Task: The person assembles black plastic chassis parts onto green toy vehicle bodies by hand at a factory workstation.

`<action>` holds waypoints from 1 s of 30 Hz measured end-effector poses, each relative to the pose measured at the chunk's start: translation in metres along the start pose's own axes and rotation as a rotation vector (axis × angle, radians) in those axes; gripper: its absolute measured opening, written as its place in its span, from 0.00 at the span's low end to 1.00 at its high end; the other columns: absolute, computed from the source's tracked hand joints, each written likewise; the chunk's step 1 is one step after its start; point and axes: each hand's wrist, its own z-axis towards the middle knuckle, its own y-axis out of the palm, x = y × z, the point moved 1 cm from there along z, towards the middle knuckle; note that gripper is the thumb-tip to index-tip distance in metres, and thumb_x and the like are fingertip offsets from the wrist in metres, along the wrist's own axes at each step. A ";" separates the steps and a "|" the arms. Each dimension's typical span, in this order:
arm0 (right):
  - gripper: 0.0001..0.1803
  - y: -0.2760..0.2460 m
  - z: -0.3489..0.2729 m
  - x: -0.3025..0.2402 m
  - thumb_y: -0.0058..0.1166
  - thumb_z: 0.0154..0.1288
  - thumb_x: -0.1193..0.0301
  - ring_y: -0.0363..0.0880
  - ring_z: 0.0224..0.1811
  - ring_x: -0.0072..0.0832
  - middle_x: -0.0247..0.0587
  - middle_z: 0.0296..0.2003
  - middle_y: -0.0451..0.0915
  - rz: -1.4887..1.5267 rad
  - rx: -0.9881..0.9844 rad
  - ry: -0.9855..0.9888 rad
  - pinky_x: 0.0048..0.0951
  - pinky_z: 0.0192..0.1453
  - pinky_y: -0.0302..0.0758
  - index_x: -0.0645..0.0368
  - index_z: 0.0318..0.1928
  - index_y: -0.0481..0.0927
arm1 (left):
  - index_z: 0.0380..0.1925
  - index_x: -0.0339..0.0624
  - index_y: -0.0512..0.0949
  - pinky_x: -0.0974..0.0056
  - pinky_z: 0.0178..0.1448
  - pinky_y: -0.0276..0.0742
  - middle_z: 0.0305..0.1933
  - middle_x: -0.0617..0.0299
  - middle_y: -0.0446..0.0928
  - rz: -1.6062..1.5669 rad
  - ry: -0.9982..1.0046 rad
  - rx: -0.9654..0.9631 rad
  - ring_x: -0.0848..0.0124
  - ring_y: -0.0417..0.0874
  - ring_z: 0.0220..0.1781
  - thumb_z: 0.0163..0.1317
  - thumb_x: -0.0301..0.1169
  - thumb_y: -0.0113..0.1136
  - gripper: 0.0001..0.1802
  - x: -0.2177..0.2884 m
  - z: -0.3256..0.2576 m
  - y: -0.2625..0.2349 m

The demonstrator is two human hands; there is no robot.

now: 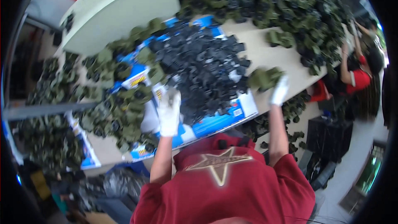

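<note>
My left hand [169,112], in a white glove, is over the left edge of a heap of small black plastic parts [199,66]. Its fingers look extended, with nothing visible in them. On the right, my white-gloved right hand [280,91] is at the side of an olive-green piece [263,79] and appears to grip it. Motion blurs both, and the thumb is hidden. The black parts lie on blue and white printed sheets [215,125]. Loose olive-green pieces with black fittings [120,108] lie to the left of my left hand.
A large pile of olive-green pieces [290,12] covers the far right of the table [236,29]. Behind the heap stands a pale green panel [124,12]. A grey bar [54,110] crosses at left. At right, a person in red [360,76] works beside a dark box [329,137].
</note>
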 end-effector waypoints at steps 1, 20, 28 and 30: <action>0.30 -0.007 0.020 -0.005 0.44 0.77 0.51 0.76 0.44 0.28 0.42 0.49 0.79 0.192 0.140 -0.004 0.34 0.53 0.75 0.67 0.62 0.72 | 0.54 0.34 0.78 0.62 0.54 0.76 0.46 0.54 0.82 0.011 -0.021 0.108 0.67 0.82 0.47 0.67 0.37 0.63 0.21 0.024 0.016 -0.005; 0.31 0.092 -0.049 -0.019 0.63 0.49 0.43 0.84 0.47 0.47 0.53 0.41 0.85 -0.930 -0.373 0.167 0.43 0.53 0.79 0.57 0.42 0.85 | 0.61 0.46 0.76 0.55 0.63 0.74 0.60 0.61 0.77 -0.279 -0.717 -0.263 0.63 0.78 0.58 0.54 0.61 0.68 0.41 -0.087 0.240 -0.053; 0.26 0.036 -0.026 0.012 0.66 0.56 0.52 0.85 0.39 0.30 0.46 0.39 0.87 -0.233 -0.225 0.264 0.31 0.46 0.80 0.62 0.45 0.87 | 0.50 0.47 0.81 0.58 0.55 0.78 0.49 0.65 0.81 -0.405 -0.609 -0.197 0.66 0.81 0.48 0.58 0.50 0.69 0.26 -0.077 0.218 -0.059; 0.16 0.026 -0.024 -0.016 0.61 0.67 0.59 0.72 0.25 0.17 0.34 0.33 0.85 0.179 -0.145 0.558 0.24 0.30 0.70 0.58 0.44 0.86 | 0.49 0.47 0.82 0.60 0.52 0.78 0.47 0.66 0.81 -0.517 -0.521 -0.109 0.68 0.82 0.45 0.57 0.50 0.71 0.25 -0.078 0.203 -0.075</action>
